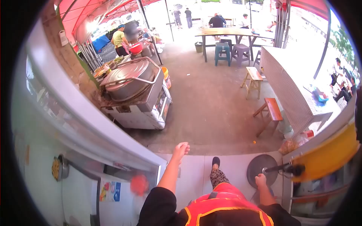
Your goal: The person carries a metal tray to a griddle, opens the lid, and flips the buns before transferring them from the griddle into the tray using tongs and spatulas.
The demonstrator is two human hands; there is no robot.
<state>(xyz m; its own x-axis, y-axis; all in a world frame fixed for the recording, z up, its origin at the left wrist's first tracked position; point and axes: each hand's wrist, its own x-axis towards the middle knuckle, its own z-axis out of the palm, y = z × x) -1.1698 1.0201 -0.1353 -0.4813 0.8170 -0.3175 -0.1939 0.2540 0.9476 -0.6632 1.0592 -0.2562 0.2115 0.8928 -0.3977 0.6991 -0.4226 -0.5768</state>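
My left hand (181, 149) is held out ahead, its fingers curled into a loose fist with nothing showing in them. It is above the doorway floor, close to the end of a pale door frame (160, 169). My right hand (260, 180) is lower and closed too, with no object visible in it. Behind that hand, in the view, a dark round base (256, 170) lies on the tiles, and a black pole (281, 168) rises from it toward a blurred yellow panel (324, 158). Whether my right hand touches the base cannot be made out. One dark shoe (215, 162) is forward.
A steel cooking station (135, 109) with a large round lid (126, 77) stands ahead left. Wooden stools (273, 109) line a long counter (286, 83) on the right. Farther back, a person in a yellow top (119, 39) bends near a red basin (136, 48).
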